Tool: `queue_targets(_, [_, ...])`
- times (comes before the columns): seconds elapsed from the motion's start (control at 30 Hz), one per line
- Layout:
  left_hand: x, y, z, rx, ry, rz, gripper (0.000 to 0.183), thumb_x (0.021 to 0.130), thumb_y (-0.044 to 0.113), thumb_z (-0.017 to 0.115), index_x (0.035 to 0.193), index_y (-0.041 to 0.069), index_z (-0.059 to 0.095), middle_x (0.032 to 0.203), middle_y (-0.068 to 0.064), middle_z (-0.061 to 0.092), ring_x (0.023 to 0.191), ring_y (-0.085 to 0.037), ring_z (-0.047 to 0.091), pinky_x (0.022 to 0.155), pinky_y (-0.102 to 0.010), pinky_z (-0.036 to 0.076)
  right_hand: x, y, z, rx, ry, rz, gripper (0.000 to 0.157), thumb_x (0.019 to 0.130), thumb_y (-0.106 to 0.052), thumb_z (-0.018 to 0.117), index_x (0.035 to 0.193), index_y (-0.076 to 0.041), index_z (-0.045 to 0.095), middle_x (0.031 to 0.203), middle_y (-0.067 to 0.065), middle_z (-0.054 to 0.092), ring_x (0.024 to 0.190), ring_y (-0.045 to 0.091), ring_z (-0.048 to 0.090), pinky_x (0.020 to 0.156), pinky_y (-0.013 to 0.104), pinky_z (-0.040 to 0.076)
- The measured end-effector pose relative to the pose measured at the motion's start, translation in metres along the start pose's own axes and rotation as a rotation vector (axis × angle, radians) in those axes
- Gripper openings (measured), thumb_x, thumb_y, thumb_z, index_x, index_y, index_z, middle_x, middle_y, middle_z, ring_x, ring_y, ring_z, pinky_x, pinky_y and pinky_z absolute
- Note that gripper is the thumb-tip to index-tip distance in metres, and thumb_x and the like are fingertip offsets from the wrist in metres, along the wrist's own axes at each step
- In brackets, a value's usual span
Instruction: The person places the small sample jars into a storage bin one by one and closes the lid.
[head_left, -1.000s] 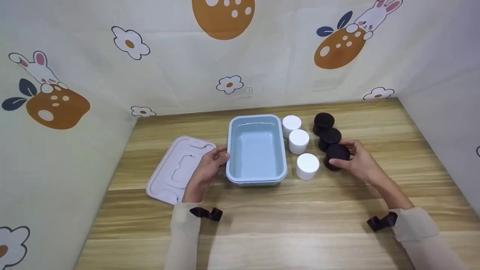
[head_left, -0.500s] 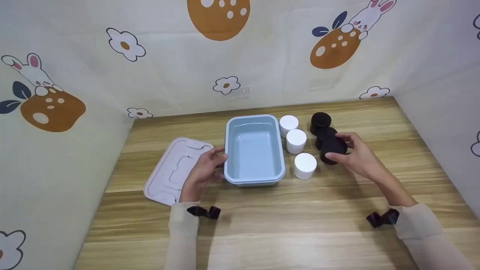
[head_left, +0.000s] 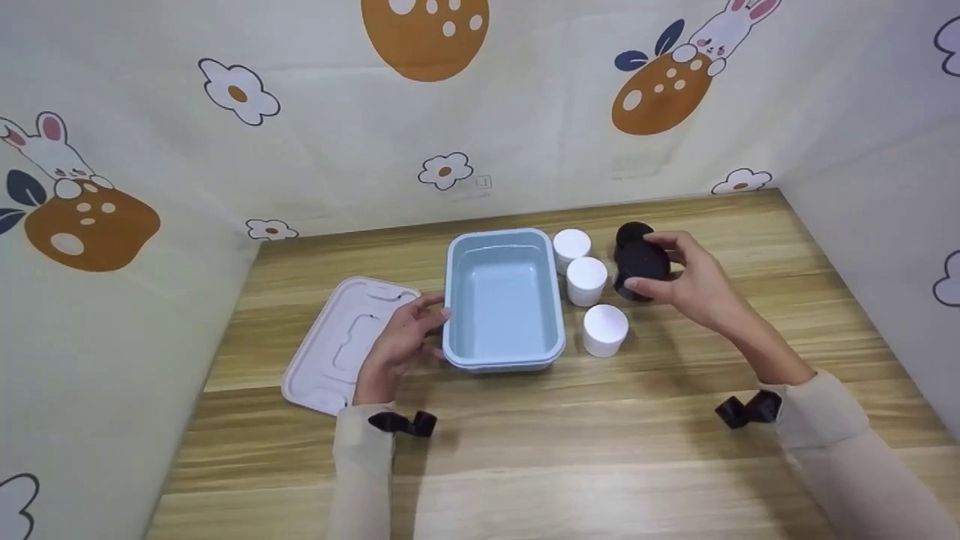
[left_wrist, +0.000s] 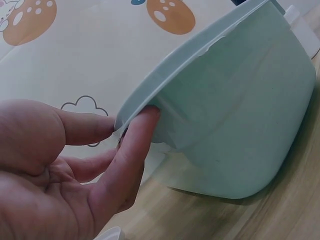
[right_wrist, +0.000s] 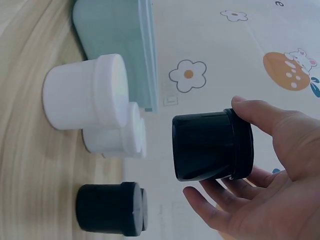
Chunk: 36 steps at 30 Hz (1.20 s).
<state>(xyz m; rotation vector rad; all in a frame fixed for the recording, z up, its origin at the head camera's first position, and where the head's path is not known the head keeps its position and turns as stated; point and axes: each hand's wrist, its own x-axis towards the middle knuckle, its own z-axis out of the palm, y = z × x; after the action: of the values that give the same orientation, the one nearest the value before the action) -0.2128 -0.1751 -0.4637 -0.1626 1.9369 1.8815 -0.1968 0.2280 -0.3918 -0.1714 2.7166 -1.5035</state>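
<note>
My right hand (head_left: 701, 285) grips a black lidded jar (right_wrist: 205, 145) between thumb and fingers, raised off the table in the right wrist view. In the head view it overlaps the other two black jars (right_wrist: 105, 207), which stand on the table behind and below it. At the left side of a light blue rectangular tub (head_left: 502, 311), my left hand (head_left: 401, 337) pinches the rim, thumb on top and fingers beneath. The tub is open-topped with nothing inside. Three white lidded jars (head_left: 605, 326) stand along its right side.
A pale lid (head_left: 319, 360) with moulded grooves lies on the wood-grain table (head_left: 525, 450) to the left, partly under the left forearm. A patterned cloth wall (head_left: 337, 127) rises behind the table's back edge.
The right hand has lifted the nearest black jar from the front of its row and carried it back and left, over the other black jars. The left hand keeps its hold on the tub.
</note>
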Motion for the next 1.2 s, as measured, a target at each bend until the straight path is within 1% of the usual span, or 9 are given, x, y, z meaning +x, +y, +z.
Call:
queue_targets(0.17, [-0.002,0.000,0.001,-0.006,0.005,0.000,0.046,0.102,0.018,0.056,0.145,0.005,0.046,0.122,-0.020,0.064,0.088,-0.018,0.067,0.050,-0.027,0.053,0.007,-0.012,0.001,-0.013,-0.009,0.000,0.073,0.086,-0.026,0.081,0.144,-0.003,0.044,0.144,0.024,0.049,0.133,0.040,0.050,0.082,0.008,0.047])
queue_targets(0.3, [-0.002,-0.001,0.000,-0.011,0.008,0.002,0.046,0.102,0.017,0.057,0.143,0.003,0.045,0.112,-0.015,0.067,0.081,-0.016,0.067,0.047,-0.025,0.052,0.012,-0.019,0.004,-0.014,-0.030,-0.002,0.071,0.086,-0.024,0.080,0.144,-0.002,0.045,0.141,0.023,0.052,0.130,0.036,0.052,0.095,0.025,0.050])
queue_targets(0.4, [-0.002,-0.002,0.000,-0.006,0.009,0.003,0.045,0.102,0.018,0.056,0.143,0.003,0.046,0.109,-0.013,0.067,0.082,-0.017,0.067,0.046,-0.024,0.052,0.017,-0.024,0.008,-0.011,-0.045,-0.010,0.070,0.086,-0.023,0.080,0.143,-0.001,0.045,0.140,0.023,0.054,0.128,0.036,0.053,0.105,0.040,0.045])
queue_targets(0.47, [-0.001,-0.002,0.000,0.001,0.011,0.000,0.044,0.102,0.018,0.057,0.143,0.004,0.046,0.109,-0.012,0.067,0.084,-0.017,0.067,0.047,-0.025,0.052,0.020,-0.027,0.011,-0.005,-0.053,-0.017,0.070,0.086,-0.022,0.080,0.142,0.001,0.046,0.139,0.024,0.054,0.127,0.036,0.053,0.108,0.044,0.044])
queue_targets(0.6, [-0.001,-0.003,0.000,0.011,0.019,-0.009,0.044,0.102,0.019,0.058,0.142,0.004,0.047,0.110,-0.012,0.068,0.085,-0.018,0.067,0.047,-0.026,0.052,0.028,-0.035,0.016,0.012,-0.061,-0.023,0.068,0.086,-0.019,0.080,0.141,0.002,0.046,0.139,0.024,0.055,0.126,0.036,0.054,0.109,0.045,0.044])
queue_targets(0.83, [-0.001,-0.002,-0.001,0.001,0.009,-0.025,0.043,0.102,0.020,0.057,0.139,0.003,0.046,0.115,-0.014,0.064,0.080,-0.019,0.065,0.047,-0.027,0.052,0.042,-0.054,0.030,0.040,-0.083,-0.045,0.066,0.085,-0.020,0.081,0.140,-0.004,0.048,0.139,0.018,0.055,0.129,0.034,0.054,0.106,0.042,0.046])
queue_targets(1.0, [-0.001,-0.003,-0.003,-0.026,0.001,-0.017,0.039,0.101,0.018,0.057,0.134,0.001,0.046,0.107,-0.013,0.066,0.079,-0.017,0.067,0.046,-0.026,0.054,0.049,-0.060,0.040,0.064,-0.116,-0.062,0.065,0.083,-0.020,0.082,0.140,-0.009,0.051,0.139,0.013,0.056,0.133,0.032,0.053,0.104,0.042,0.050])
queue_targets(1.1, [-0.001,-0.004,-0.003,-0.043,-0.004,-0.014,0.037,0.101,0.016,0.057,0.132,0.000,0.046,0.099,-0.008,0.066,0.076,-0.017,0.067,0.044,-0.026,0.054,0.054,-0.064,0.046,0.053,-0.136,-0.062,0.068,0.083,-0.022,0.083,0.142,-0.012,0.051,0.142,0.012,0.055,0.136,0.031,0.051,0.105,0.043,0.051])
queue_targets(1.2, [0.002,-0.004,0.000,-0.071,-0.028,0.003,0.035,0.101,0.014,0.056,0.131,-0.001,0.046,0.097,-0.007,0.066,0.079,-0.016,0.068,0.045,-0.025,0.056,0.057,-0.067,0.050,0.047,-0.161,-0.054,0.070,0.083,-0.022,0.082,0.144,-0.012,0.049,0.146,0.012,0.053,0.139,0.031,0.048,0.108,0.044,0.050])
